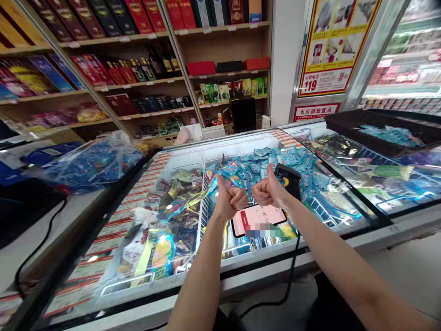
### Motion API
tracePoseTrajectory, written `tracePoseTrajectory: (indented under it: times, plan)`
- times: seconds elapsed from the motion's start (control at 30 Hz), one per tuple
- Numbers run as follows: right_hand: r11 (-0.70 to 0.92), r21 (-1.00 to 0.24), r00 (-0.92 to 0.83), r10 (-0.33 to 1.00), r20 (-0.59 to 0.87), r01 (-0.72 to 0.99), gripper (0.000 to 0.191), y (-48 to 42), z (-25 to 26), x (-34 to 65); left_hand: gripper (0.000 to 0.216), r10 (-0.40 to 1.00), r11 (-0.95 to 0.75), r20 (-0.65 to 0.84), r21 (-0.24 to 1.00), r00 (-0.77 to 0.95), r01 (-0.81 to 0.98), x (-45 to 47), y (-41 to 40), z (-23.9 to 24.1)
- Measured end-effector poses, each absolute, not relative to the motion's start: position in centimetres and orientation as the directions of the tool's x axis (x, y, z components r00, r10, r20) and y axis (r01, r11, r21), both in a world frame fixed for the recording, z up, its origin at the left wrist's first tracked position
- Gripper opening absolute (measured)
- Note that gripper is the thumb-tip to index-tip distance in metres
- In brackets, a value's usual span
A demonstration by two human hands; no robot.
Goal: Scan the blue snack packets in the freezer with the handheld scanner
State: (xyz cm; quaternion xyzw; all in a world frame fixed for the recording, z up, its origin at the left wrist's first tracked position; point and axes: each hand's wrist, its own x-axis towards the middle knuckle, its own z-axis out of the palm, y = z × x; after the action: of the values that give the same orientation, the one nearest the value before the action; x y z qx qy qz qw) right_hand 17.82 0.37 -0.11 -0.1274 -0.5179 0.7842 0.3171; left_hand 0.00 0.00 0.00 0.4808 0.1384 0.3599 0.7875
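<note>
My left hand (231, 198) is a fist with its thumb pointing up, held above the glass top of a chest freezer (113, 248). Facing it, my right hand (270, 189) makes the same thumb-up fist; a small gap separates the two. I see nothing in either hand. Below them a phone (255, 218) lies face up, showing a timer and a red button. Just behind my right hand is a black handheld scanner (290, 180), and a black cable (292, 266) hangs over the freezer's front edge. Many small blue packets (248, 172) are spread behind my hands.
Colourful ice-cream packs (163, 253) lie in wire baskets under the glass. A black tray (375, 133) with more blue packets stands at the right. Left is a plastic bag of blue packs (96, 161). Shelves (220, 27) with boxes and bottles line the back wall.
</note>
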Motion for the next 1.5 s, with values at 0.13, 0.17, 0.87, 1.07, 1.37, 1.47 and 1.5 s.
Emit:
tracePoseTrajectory:
  times: [0.13, 0.17, 0.87, 1.07, 1.37, 1.47, 1.5]
  plan:
    - [-0.173, -0.911, -0.693, 0.705, 0.151, -0.375, 0.081, 0.2, 0.1, 17.7, 0.073, 0.776, 0.207, 0.135, 0.868, 0.616, -0.452, 0.2, 0.2, 0.1]
    - [-0.132, -0.910, -0.649, 0.741, 0.173, -0.393, 0.083, 0.0, 0.3, 17.8, 0.072, 0.813, 0.165, 0.150, 0.868, 0.563, -0.469, 0.2, 0.3, 0.1]
    - [-0.161, -0.482, 0.312, 0.916, 0.252, 0.861, 0.065, -4.4, 1.7, 25.4, 0.040, 0.971, -0.225, 0.238, 0.944, -0.025, 0.243, -1.9, 3.4, -3.3]
    - [-0.321, -0.315, 0.321, 0.946, -0.054, 0.893, 0.077, -5.2, -1.1, 26.4, 0.043, 0.953, -0.301, 0.282, 0.844, 0.110, 0.445, -1.5, 3.6, -4.1]
    - [-0.262, -0.685, 0.340, 0.940, -0.022, 0.680, 0.056, -4.0, -0.6, 25.8, 0.044, 0.959, -0.271, 0.237, 0.620, 0.153, 0.736, -0.3, 3.3, -3.8]
    - [-0.051, -0.970, 0.217, 0.976, 0.002, 0.238, 0.045, -3.4, 0.7, 24.9, 0.044, 0.960, -0.263, 0.233, 0.575, 0.154, 0.775, 0.2, 3.6, -3.6]
    - [-0.015, -0.997, 0.147, 0.989, -0.004, 0.075, 0.045, -3.0, 1.3, 24.5, 0.043, 0.961, -0.257, 0.239, 0.565, 0.143, 0.784, 0.3, 3.6, -3.5]
